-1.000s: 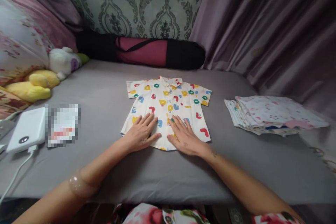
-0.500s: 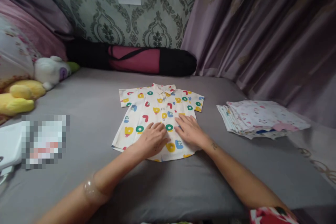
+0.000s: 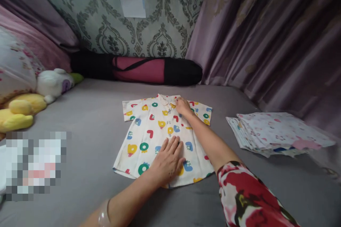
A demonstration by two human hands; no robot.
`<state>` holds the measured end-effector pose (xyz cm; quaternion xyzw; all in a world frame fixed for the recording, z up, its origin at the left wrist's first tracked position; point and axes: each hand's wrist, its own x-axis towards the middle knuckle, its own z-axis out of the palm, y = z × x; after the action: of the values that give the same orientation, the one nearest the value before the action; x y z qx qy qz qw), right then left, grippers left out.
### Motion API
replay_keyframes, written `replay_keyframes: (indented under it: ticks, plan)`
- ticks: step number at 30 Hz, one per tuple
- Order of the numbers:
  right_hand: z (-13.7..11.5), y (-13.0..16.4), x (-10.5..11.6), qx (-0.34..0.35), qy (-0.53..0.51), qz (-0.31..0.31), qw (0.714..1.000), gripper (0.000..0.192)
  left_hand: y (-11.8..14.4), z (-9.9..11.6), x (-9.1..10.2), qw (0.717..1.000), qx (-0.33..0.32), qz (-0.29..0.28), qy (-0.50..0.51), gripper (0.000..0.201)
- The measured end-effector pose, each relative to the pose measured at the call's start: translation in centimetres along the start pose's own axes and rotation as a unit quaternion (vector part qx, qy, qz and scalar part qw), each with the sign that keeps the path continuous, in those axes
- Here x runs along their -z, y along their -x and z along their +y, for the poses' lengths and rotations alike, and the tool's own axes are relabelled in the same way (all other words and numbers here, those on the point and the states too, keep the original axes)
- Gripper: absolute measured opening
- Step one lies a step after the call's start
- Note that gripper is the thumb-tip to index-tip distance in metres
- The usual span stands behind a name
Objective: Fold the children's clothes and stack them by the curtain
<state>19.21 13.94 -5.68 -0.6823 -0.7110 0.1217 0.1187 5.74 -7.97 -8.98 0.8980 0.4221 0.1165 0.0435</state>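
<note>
A small short-sleeved white shirt (image 3: pixel 149 124) with colourful letter prints lies spread front side up, collar away from me. My left hand (image 3: pixel 167 159) rests flat on its lower front, fingers stretched out and holding nothing. At the right side of the collar, my right hand (image 3: pixel 183 106) has its fingers curled in on the cloth; the fingertips are partly hidden. My right forearm crosses over the shirt's right half.
The shirt lies on a grey sheet (image 3: pixel 90 120). To the right is a stack of folded clothes (image 3: pixel 282 131). A black and pink long bag (image 3: pixel 141 71) lies along the wall. Plush toys (image 3: pixel 53 83) and a blurred-out item (image 3: pixel 39 163) are on the left.
My right hand has moved up from the shirt's lower right front to the collar, its fingers now curled. My left hand stays on the lower front, fingers straighter. The view has tilted up slightly.
</note>
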Motion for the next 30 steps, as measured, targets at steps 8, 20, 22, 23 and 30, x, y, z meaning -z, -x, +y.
replay_keyframes:
  ticks: [8,20,22,23,30]
  plan:
    - [-1.5,-0.3,-3.6,-0.025,0.070,0.015,0.997,0.074,0.2,0.3,0.4,1.000,0.002,-0.026,0.002,0.061]
    - [-4.3,1.8,-3.9,0.133,0.071,-0.039,0.988,0.064,0.3,0.4,0.7,0.999,0.010,-0.028,0.024,0.059]
    - [-4.3,1.7,-4.0,0.127,0.068,-0.055,0.988,0.064,0.4,0.4,0.7,0.999,0.008,-0.033,0.020,0.061]
    - [-4.4,1.6,-3.9,0.123,0.068,-0.065,0.988,0.064,0.4,0.4,0.6,0.999,0.008,-0.032,0.016,0.061]
    - [-7.1,0.6,-3.4,0.192,0.092,-0.007,0.977,0.064,0.4,0.4,0.2,1.000,0.003,-0.017,0.000,0.062]
